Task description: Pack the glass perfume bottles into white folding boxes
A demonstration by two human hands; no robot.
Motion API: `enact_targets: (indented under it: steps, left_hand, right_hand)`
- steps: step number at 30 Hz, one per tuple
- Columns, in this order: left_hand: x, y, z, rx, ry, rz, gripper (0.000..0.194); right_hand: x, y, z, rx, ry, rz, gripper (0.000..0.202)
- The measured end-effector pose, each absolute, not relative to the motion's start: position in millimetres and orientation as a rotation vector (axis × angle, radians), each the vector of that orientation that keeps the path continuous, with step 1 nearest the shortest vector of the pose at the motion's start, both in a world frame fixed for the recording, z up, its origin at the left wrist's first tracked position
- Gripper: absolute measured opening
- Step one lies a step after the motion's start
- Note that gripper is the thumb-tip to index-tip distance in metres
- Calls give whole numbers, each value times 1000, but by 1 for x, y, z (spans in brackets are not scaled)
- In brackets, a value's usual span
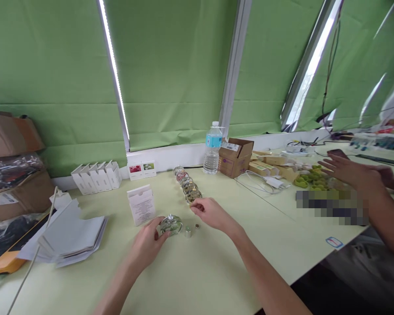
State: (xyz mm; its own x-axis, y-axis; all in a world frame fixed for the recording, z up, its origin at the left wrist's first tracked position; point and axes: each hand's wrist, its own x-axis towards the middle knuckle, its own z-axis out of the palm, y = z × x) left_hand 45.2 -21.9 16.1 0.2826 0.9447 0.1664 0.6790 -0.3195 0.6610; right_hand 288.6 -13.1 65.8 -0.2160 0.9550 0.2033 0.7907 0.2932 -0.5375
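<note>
My left hand (151, 240) is closed around the side of a clear, rounded glass perfume bottle (171, 225) standing on the table, its silvery spray top uncovered. Just right of it are a small clear cap (188, 232) and a tiny brownish-gold ring-like piece (197, 226). My right hand (208, 212) is in a pinch above the table, close to the near end of a row of similar glass bottles (187, 186). Whatever lies between its fingertips is too small to make out. An upright white printed carton (141, 204) stands behind my left hand.
Several white cartons (96, 177) stand by the wall, with papers (75, 236) at left. A water bottle (212, 151) and an open cardboard box (235, 157) are at the back. On the right are a white charger (274, 181) and another person's hands (351, 173).
</note>
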Motion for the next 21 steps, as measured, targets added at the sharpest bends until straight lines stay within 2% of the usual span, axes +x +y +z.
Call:
enact_targets:
  steps: [4, 8, 14, 21]
  left_hand:
    - [46, -22, 18, 2035, 1429, 753, 33]
    - [46, -22, 17, 2028, 1422, 763, 32]
    - [46, -23, 18, 2027, 1421, 761, 34]
    - [46, -25, 23, 2028, 1407, 763, 33]
  right_hand:
    - [299, -10, 57, -1671, -2142, 456, 13]
    - [297, -10, 46, -1737, -2177, 405, 18]
    - [292, -10, 35, -1727, -2220, 351, 8]
    - [278, -12, 52, -1576, -2166, 265, 13]
